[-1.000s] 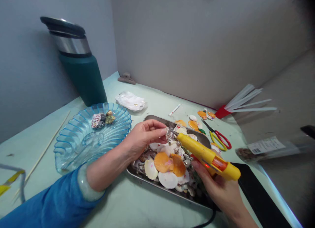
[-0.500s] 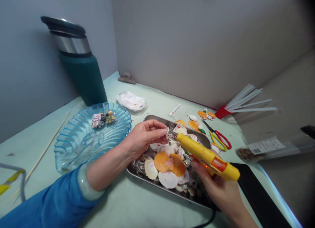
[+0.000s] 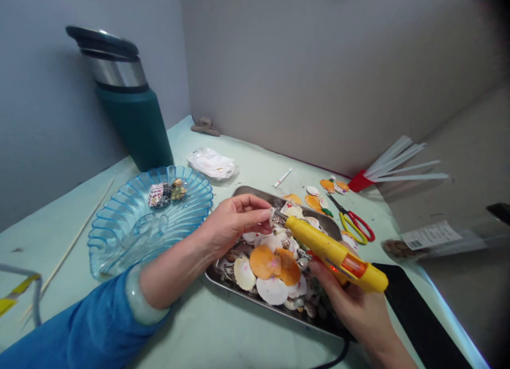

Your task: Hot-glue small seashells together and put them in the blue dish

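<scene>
The small whitish piece (image 3: 272,215) is above the metal tray (image 3: 333,228) of seashells (image 3: 265,261), pinched between the left hand's (image 3: 235,217) thumb and fingers. The right hand (image 3: 358,305) grips the yellow hot-glue gun (image 3: 330,246), nozzle at the piece. Scissors (image 3: 347,213) lie far right.

Dim, diffuse light; 1 red glow on yellow plastic glue gun (image 3: 326,246); tall teal metal-necked bottle (image 3: 129,114) lens-skewed; upper right corner dark.
</scene>
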Demonstrator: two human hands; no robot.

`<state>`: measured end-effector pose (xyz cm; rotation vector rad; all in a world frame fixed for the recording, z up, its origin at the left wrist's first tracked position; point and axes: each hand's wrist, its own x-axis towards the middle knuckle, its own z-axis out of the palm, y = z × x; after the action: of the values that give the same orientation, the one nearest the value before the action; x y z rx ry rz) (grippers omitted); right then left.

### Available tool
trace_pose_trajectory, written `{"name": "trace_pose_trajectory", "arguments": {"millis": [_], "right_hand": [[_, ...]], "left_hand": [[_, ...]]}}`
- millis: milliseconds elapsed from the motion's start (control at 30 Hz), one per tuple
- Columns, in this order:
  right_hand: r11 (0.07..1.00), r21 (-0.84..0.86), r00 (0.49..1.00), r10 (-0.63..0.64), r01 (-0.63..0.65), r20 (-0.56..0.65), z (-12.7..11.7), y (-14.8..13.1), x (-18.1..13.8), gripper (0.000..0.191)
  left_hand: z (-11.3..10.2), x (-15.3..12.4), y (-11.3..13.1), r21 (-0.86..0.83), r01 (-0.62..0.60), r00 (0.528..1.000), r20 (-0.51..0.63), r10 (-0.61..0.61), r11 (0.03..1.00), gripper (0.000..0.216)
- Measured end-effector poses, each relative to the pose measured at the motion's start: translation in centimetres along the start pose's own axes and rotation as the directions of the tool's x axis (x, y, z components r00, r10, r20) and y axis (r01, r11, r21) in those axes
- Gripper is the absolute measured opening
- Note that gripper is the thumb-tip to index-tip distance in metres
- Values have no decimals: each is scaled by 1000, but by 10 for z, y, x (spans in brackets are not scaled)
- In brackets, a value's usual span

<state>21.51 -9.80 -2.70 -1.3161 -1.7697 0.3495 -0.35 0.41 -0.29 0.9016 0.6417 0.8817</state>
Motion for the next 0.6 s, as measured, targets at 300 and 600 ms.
{"name": "trace_pose_trajectory", "arguments": {"millis": [300, 600], "right_hand": [[1000, -22, 1000, -13, 14, 9, 0, -1, -2, 12], [998, 20, 998, 55, -54, -22, 0, -1, -1, 5]], "left_hand": [[1, 0, 1, 2, -8, 1000, -9, 8, 1000, 18], [0, -1, 1, 12, -11, 1000, -15, 11, 1000, 21]]}}
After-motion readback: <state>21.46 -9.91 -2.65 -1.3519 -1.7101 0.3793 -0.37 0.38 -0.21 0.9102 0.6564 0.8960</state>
